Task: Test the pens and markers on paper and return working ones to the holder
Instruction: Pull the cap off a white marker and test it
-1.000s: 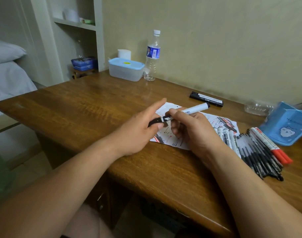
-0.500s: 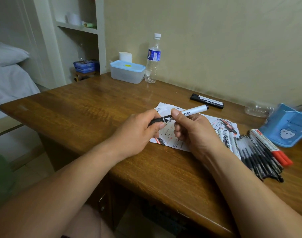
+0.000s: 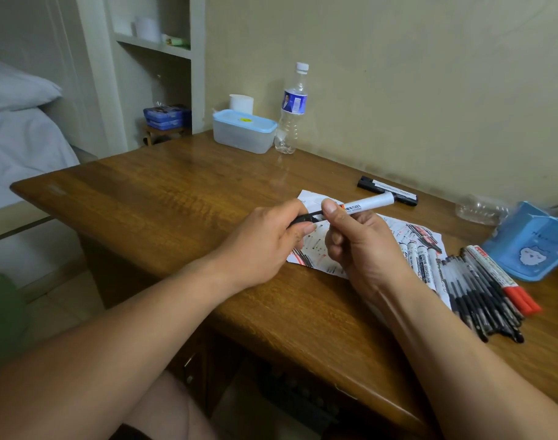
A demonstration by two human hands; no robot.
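Curls the left hand (image 3: 265,246), straight-fingered before, round the black cap (image 3: 299,219); pinches the white marker (image 3: 366,203) in the right hand (image 3: 363,249) over the paper (image 3: 312,255).

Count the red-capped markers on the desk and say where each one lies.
2. One red-capped marker lies on the pen pile's right edge, beside the blue holder; the second lies right alongside it. More may be hidden in the pile.
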